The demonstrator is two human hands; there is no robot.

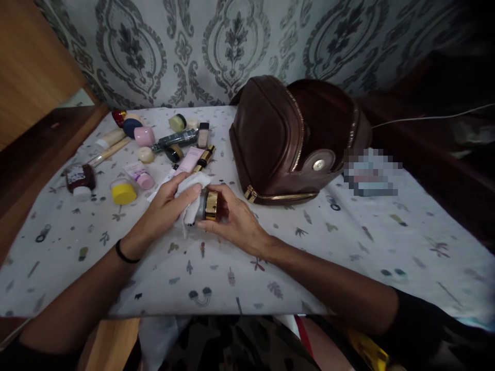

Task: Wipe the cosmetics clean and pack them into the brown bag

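A jar with a shiny gold lid (211,205) is held between both hands above the patterned white cloth, left of the brown bag. My left hand (172,202) is closed round a white cloth (192,195), which it presses against the jar's left side. The fingers and thumb of my right hand (237,219) grip the gold-lidded end from the right. Part of the jar's body is hidden by the white cloth. Just behind the hands lie a pink tube (191,159) and a gold and black tube (206,155).
The open brown leather bag (270,139) stands behind my right hand. Several cosmetics cover the back left, among them a yellow-lidded jar (124,193), a dark red bottle (80,178) and a pink jar (144,136). A patterned wall rises behind the table (328,278).
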